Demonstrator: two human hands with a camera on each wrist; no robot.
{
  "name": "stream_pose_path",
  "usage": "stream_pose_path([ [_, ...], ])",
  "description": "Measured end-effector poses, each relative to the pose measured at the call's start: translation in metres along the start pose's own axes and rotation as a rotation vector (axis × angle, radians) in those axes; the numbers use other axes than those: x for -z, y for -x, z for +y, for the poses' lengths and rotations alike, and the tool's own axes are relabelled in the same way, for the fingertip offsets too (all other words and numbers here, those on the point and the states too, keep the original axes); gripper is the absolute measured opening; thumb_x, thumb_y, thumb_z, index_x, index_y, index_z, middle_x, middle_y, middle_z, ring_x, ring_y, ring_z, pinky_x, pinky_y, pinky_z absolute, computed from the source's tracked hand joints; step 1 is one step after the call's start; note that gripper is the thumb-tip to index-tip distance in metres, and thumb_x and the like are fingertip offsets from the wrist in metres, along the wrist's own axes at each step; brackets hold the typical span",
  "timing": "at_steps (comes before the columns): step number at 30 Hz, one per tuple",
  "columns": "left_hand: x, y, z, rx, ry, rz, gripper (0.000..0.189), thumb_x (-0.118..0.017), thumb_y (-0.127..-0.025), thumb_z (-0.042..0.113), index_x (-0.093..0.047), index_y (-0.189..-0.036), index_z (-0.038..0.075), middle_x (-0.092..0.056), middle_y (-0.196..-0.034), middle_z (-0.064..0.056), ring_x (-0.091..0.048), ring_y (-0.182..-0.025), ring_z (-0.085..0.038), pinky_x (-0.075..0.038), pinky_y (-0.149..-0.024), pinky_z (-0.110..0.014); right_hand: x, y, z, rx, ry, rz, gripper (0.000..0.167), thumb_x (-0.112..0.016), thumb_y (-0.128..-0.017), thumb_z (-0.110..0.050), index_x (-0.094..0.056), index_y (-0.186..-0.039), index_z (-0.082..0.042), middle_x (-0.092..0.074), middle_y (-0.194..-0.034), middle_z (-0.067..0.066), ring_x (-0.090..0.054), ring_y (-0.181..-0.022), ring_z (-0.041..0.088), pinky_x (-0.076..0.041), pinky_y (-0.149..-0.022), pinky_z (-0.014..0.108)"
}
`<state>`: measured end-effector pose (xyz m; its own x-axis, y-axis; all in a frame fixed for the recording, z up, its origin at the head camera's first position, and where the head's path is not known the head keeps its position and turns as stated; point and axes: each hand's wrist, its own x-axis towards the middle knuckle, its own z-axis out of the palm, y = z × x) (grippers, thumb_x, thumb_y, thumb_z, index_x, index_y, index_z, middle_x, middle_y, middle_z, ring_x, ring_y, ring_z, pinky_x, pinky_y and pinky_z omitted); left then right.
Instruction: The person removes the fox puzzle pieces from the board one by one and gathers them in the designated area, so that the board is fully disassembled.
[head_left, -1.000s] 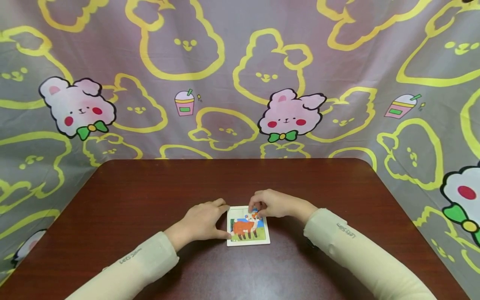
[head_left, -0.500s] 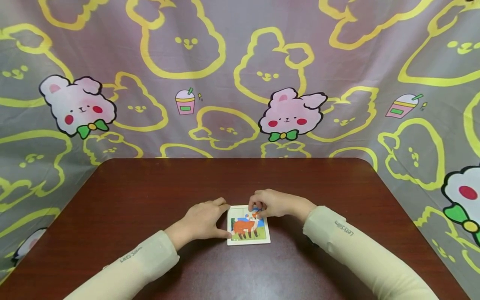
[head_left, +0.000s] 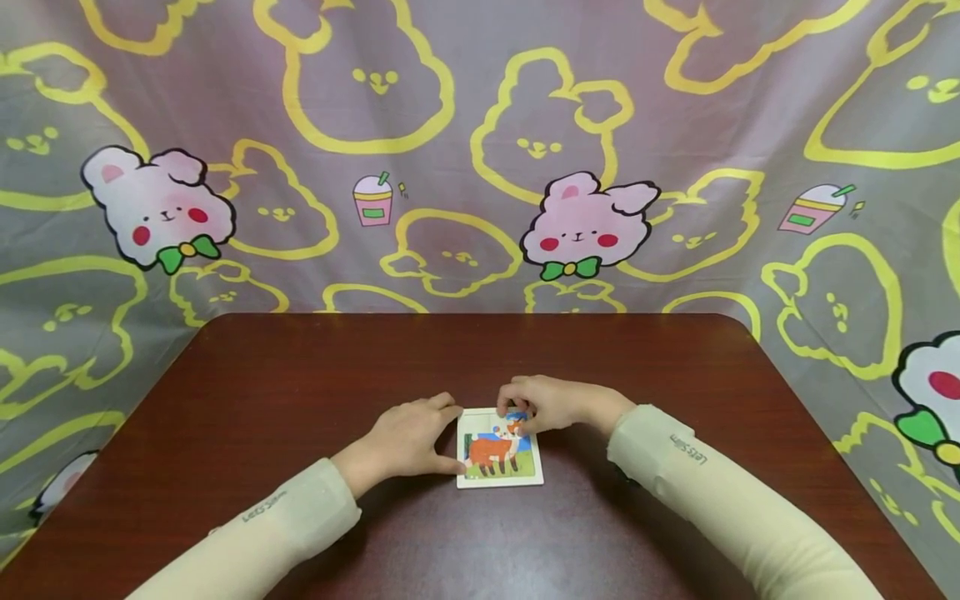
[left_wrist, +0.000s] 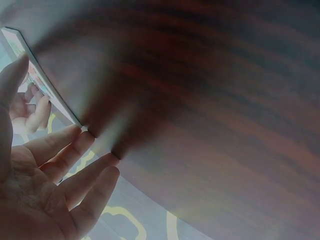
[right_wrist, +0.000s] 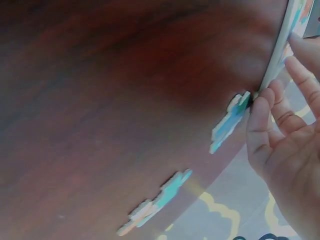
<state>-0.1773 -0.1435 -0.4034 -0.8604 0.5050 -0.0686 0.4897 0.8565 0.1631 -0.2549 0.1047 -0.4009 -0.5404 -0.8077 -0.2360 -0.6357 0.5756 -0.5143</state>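
A fox jigsaw puzzle [head_left: 491,454] in a white tray [head_left: 498,484] lies flat on the table; a pale bare patch shows at its upper left. My left hand [head_left: 402,437] steadies the tray's left side, thumb at the lower corner and extended fingertips at the upper one. At the upper right, my right hand [head_left: 558,403] bends over the picture, with a blue puzzle piece [head_left: 515,414] between index finger and thumb just above the fox's head. The hand covers part of that corner. In the right wrist view, its other fingers rest beside the tray's edge.
Two loose puzzle pieces, a blue one [right_wrist: 230,122] and a turquoise one [right_wrist: 162,196], lie on the table near my right hand in the right wrist view. The dark brown table [head_left: 322,367] ends at a patterned curtain [head_left: 450,167] behind and along the sides.
The head view has shifted slightly. My right fingers have shifted a little at the blue piece, and more blue shows beneath them. The left hand keeps its place on the tray.
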Motion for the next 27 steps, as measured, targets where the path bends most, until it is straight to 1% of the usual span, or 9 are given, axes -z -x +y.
stream_pose_path([
  [2, 0.0003, -0.0003, 0.0002, 0.003, -0.001, 0.0, 0.079, -0.08, -0.073, 0.061, -0.063, -0.132, 0.01, -0.061, -0.123, -0.002, -0.065, -0.099, -0.02, -0.055, -0.074, -0.038, 0.0002, 0.0003, 0.0015, -0.001, -0.005, -0.002, 0.024, -0.075, -0.089, -0.014, -0.062, -0.109, -0.021, -0.051, -0.093, 0.003, -0.048, -0.077, 0.012, -0.043, -0.071, 0.026],
  [4, 0.0007, -0.0006, 0.0003, 0.004, 0.001, 0.002, 0.08, -0.08, -0.073, 0.061, -0.063, -0.132, 0.01, -0.061, -0.122, -0.002, -0.065, -0.098, -0.02, -0.055, -0.074, -0.038, 0.0008, 0.0006, 0.0021, -0.006, -0.008, -0.01, 0.025, -0.075, -0.089, -0.015, -0.063, -0.11, -0.022, -0.051, -0.094, 0.002, -0.048, -0.078, 0.012, -0.043, -0.071, 0.026],
  [9, 0.0008, -0.001, 0.0005, 0.0, 0.012, 0.002, 0.08, -0.08, -0.073, 0.061, -0.063, -0.132, 0.01, -0.061, -0.122, -0.003, -0.065, -0.097, -0.02, -0.055, -0.073, -0.039, 0.0044, -0.0001, 0.0, -0.013, -0.006, -0.034, 0.025, -0.076, -0.088, -0.015, -0.062, -0.107, -0.022, -0.05, -0.092, 0.003, -0.047, -0.078, 0.012, -0.042, -0.071, 0.027],
  [14, -0.0003, -0.0009, 0.0, 0.0, 0.006, -0.003, 0.08, -0.079, -0.073, 0.062, -0.062, -0.133, 0.012, -0.06, -0.125, -0.002, -0.065, -0.099, -0.02, -0.055, -0.074, -0.038, 0.0062, -0.0014, -0.0038, -0.023, 0.013, -0.044, 0.025, -0.077, -0.087, -0.014, -0.061, -0.104, -0.022, -0.051, -0.092, 0.003, -0.047, -0.078, 0.013, -0.042, -0.071, 0.027],
  [21, -0.0001, -0.0009, -0.0001, 0.0, -0.001, -0.003, 0.081, -0.079, -0.073, 0.063, -0.062, -0.133, 0.012, -0.06, -0.125, -0.002, -0.065, -0.1, -0.02, -0.055, -0.073, -0.038, 0.004, 0.0029, -0.0045, 0.008, -0.016, -0.009, 0.027, -0.077, -0.087, -0.013, -0.058, -0.105, -0.019, -0.05, -0.096, 0.004, -0.049, -0.082, 0.016, -0.043, -0.072, 0.028],
  [27, -0.0006, 0.0002, 0.0004, 0.002, -0.003, -0.002, 0.08, -0.08, -0.073, 0.061, -0.062, -0.133, 0.011, -0.06, -0.125, -0.001, -0.065, -0.101, -0.02, -0.055, -0.074, -0.038, -0.0008, 0.0037, -0.0026, 0.035, -0.042, 0.024, 0.03, -0.08, -0.084, -0.015, -0.057, -0.104, -0.015, -0.048, -0.095, 0.004, -0.05, -0.079, 0.015, -0.044, -0.071, 0.026],
])
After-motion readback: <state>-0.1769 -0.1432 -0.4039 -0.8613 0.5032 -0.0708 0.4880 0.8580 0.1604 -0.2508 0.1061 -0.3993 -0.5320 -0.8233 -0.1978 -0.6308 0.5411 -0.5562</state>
